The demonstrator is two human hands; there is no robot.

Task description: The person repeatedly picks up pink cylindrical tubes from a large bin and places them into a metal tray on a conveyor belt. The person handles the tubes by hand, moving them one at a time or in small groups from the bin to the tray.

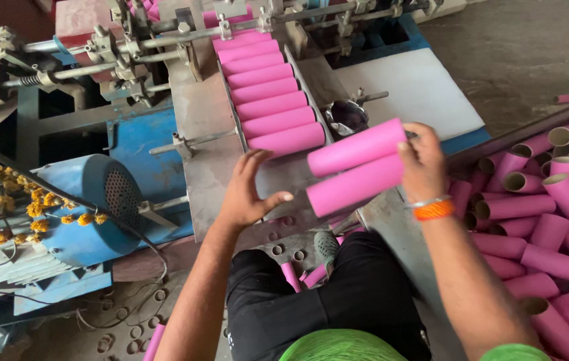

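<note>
The right hand holds two pink tubes. Its fingers are wrapped around one end of them. The tubes lie one on top of the other, side by side, and they point to the left. They hang in the air just above the low end of the metal chute.

The left hand is open. Its fingers are spread wide and hold nothing. It rests by the bottom of the chute, right beside the free ends of the two tubes.

On the chute lies a row of pink tubes, one after the other, going up to the grey machine. The lowest one is just above the left hand.

A small shiny bowl sits next to the chute. On the right is a big pile of pink tubes with open ends. On the left is a blue motor with yellow flowers on it. The person wears an orange band on the right wrist.
</note>
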